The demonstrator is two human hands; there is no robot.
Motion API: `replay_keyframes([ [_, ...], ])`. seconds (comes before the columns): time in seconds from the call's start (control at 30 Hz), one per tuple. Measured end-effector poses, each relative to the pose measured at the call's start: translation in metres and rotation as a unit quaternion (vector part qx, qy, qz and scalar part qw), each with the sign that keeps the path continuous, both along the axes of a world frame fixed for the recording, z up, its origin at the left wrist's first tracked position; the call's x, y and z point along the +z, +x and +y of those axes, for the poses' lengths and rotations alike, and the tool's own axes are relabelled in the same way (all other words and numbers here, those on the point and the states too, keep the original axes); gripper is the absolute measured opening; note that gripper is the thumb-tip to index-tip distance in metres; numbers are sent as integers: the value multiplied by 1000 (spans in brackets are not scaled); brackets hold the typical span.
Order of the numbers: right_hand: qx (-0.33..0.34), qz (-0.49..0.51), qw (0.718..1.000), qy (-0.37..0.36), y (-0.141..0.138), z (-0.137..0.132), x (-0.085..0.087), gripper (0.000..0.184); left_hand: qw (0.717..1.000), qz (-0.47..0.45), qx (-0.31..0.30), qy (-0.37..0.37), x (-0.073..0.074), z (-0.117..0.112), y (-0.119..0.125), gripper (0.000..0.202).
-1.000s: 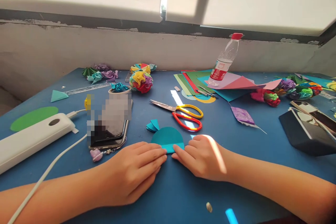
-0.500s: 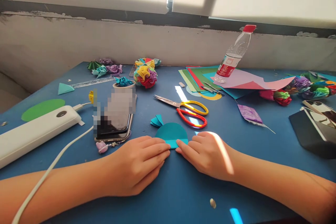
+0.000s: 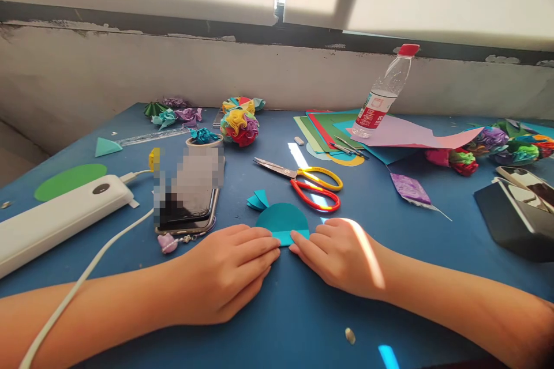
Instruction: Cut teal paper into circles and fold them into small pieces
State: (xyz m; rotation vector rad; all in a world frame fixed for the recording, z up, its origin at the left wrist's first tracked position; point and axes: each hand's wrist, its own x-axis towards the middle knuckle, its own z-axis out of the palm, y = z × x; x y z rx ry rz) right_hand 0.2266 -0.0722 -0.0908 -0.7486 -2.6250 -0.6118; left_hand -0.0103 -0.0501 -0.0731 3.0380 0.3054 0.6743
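A teal paper circle (image 3: 283, 217) lies on the blue table with its near edge folded over into a straight strip. My left hand (image 3: 231, 271) rests at the fold's left end, its fingers pressed together and fingertips on the paper. At the right end, my right hand (image 3: 337, 253) pinches the fold with the index finger and thumb; its other fingers are curled. Just behind the circle sits a small folded teal paper piece (image 3: 258, 200). Scissors with one yellow and one red handle (image 3: 298, 176) lie beyond, blades apart and pointing left.
On the left are a white power bank (image 3: 64, 222) with a cable crossing my left forearm, a phone (image 3: 190, 196) and a green paper circle (image 3: 71, 181). Behind stand a paper flower ball (image 3: 239, 127), coloured sheets (image 3: 398, 130) and a bottle (image 3: 383, 92). A dark box (image 3: 515, 219) is at right.
Both hands stay in place on the folded teal paper. Only a very slight shift of the whole view shows.
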Motion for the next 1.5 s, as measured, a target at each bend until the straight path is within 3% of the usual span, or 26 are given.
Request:
replay_keyframes([
  [0.13,-3,-12,1000,-9,1,0,0,17,1000,13,-2,-3,0,0,-1,29],
  [0.5,-5,-14,1000,11,-2,-7,5,40,998,56,2,-12,4,-4,-5,33],
  [0.77,51,-2,999,0,-2,-6,3,34,999,48,-5,-8,-1,-1,-6,33],
  [0.93,40,-19,998,-36,-2,-7,4,33,999,48,-8,-3,-2,0,-7,34],
  [1.1,22,-21,998,-59,-2,-8,6,30,998,51,-6,22,-1,0,-5,33],
  [1.4,54,28,998,-11,-3,-7,9,31,987,-17,-11,161,2,-5,0,15],
  [1.5,45,29,999,-4,-5,-7,11,36,987,-39,10,157,2,-7,0,13],
])
